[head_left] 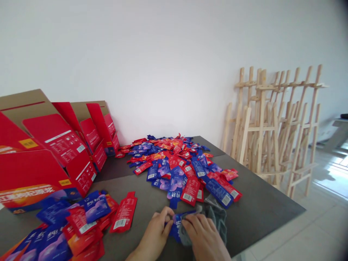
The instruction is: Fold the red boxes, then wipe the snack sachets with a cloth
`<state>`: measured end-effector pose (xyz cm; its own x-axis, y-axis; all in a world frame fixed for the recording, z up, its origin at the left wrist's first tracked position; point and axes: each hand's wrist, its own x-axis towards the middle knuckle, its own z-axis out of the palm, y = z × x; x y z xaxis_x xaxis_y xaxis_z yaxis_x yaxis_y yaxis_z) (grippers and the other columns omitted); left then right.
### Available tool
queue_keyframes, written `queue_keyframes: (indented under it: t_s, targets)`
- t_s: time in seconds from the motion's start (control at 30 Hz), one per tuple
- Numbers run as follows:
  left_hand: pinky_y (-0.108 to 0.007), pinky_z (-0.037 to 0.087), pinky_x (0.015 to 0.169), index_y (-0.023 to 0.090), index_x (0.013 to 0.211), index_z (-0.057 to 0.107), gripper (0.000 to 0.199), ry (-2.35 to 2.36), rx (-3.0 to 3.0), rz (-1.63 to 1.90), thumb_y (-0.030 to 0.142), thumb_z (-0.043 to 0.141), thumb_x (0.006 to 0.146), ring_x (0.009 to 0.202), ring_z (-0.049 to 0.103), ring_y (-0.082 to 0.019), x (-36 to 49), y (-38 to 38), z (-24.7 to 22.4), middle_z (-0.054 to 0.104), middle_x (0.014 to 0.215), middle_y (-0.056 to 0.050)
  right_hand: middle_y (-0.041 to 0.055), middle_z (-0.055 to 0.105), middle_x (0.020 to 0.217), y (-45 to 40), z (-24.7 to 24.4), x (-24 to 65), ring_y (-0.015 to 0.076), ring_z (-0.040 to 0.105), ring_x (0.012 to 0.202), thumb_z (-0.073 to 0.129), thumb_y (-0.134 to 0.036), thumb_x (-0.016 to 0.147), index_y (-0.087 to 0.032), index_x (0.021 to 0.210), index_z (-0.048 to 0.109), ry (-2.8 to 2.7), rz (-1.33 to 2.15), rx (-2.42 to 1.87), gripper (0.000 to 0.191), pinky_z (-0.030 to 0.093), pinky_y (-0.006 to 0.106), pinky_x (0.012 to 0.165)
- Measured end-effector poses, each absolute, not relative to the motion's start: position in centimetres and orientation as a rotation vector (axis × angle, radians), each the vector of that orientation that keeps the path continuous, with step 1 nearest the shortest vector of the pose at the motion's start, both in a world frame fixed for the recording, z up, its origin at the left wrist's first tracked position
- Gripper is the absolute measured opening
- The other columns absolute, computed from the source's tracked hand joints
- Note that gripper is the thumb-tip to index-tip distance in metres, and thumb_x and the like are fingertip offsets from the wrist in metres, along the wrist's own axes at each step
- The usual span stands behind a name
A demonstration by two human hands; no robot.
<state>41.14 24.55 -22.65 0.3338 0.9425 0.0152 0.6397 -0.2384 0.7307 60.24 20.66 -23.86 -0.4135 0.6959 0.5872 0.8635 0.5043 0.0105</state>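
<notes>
Low in the head view, a blue pouch (176,226) lies on the dark table (141,203) between my two hands. My left hand (157,232) pinches the pouch's upper left end between thumb and fingers. Over its right part, my right hand (202,233) presses a grey-green cloth (217,215) with its fingers close together; the cloth spreads out to the right, beyond that hand. Just behind the hands is another blue pouch (176,183), at the front of a large heap of red and blue pouches (168,145).
Open red cartons (62,136) line the table's left side. In front of them sits a smaller pile of pouches (81,224), with a single red pouch (124,212) beside it. Wooden easels (261,127) stand on the floor beyond the table's right edge, against a white wall.
</notes>
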Motion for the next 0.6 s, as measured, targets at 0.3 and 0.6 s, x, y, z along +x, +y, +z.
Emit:
queue_keyframes:
  t_s: [0.3,0.6]
  targets:
    - [-0.029,0.039,0.081,0.025,0.092,0.053,0.012,1.388,2.021,0.573,0.027,0.042,0.09,0.089,0.057,-0.02,40.8,24.8,-22.9,0.067,0.084,0.0,-0.0002,0.067,0.117,21.4,-25.5,59.1,0.0199,0.055,0.102,0.056,-0.02,0.085,-0.021,0.122,0.058,-2.398,-0.29,-1.245,0.037,0.037,0.032,0.089]
    - [-0.027,0.038,0.082,0.024,0.109,0.054,0.022,1.45,1.955,0.543,0.026,0.045,0.089,0.091,0.057,-0.019,40.8,25.0,-22.5,0.066,0.081,0.001,0.005,0.064,0.124,21.6,-24.2,65.5,0.0238,0.053,0.11,0.049,-0.002,0.065,-0.019,0.124,0.06,-2.323,-0.047,-1.648,0.063,0.039,0.037,0.094]
